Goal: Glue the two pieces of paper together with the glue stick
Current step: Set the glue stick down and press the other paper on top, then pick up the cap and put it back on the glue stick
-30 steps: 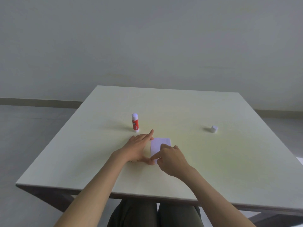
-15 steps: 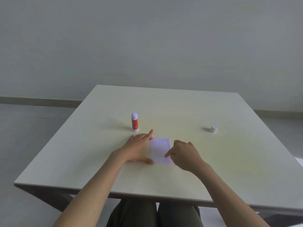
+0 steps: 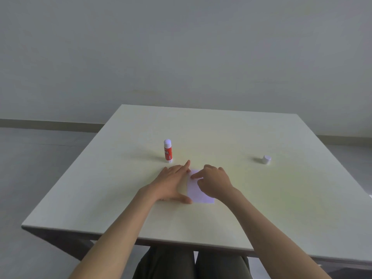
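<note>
White paper (image 3: 198, 193) lies flat; left hand (image 3: 171, 183) spread wide beside it, right hand (image 3: 214, 183) seemingly presses with one fingertip, holding nothing.

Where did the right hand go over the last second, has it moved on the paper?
Yes. The right hand slid away from the person along the paper, toward the glue stick; its fingertip now presses near the far edge.

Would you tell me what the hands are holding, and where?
Nothing is gripped: the left hand lies flat beside the paper, pinning its left edge; the right hand's forefinger presses it.
</note>
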